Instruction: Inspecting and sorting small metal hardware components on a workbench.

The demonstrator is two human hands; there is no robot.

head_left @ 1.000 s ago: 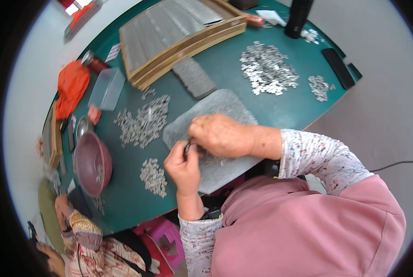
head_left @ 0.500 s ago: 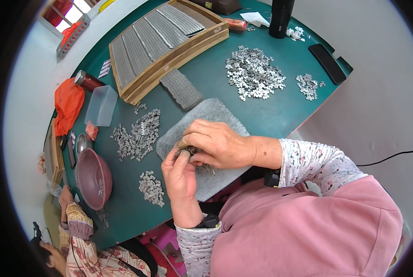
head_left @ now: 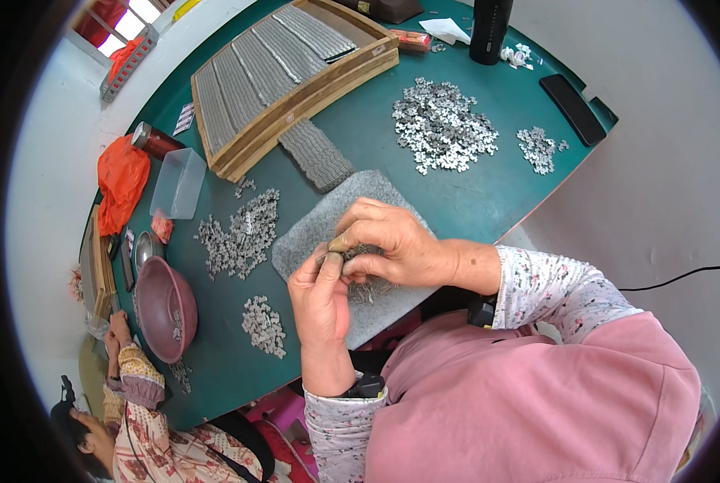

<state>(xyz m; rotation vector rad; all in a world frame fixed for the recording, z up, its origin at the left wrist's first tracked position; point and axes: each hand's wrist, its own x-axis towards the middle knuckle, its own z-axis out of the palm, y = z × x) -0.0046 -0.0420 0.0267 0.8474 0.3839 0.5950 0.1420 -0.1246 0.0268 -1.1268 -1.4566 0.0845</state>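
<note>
my left hand [head_left: 321, 294] and right hand [head_left: 392, 245] are together over the grey felt pad [head_left: 315, 221], and they sit nearer the middle of it than a second ago, when they worked closer to its left edge. my left fingers pinch a small bunch of the thin metal pieces [head_left: 352, 262], and my right hand curls over the same bunch from the far side, thumb and forefinger closed on a small tan tool or peg; i cannot tell exactly what it is. half a second ago my right palm lay flatter across the pad; now it is arched and gathered in, so the loose pieces under it seem drawn into one cluster between both hands, which i judge means the bunch is being squared up.

the heaps of metal pieces [head_left: 243, 233] to the left and the big heap [head_left: 444, 133] far right look unchanged, as does the wooden tray [head_left: 239, 157].
</note>
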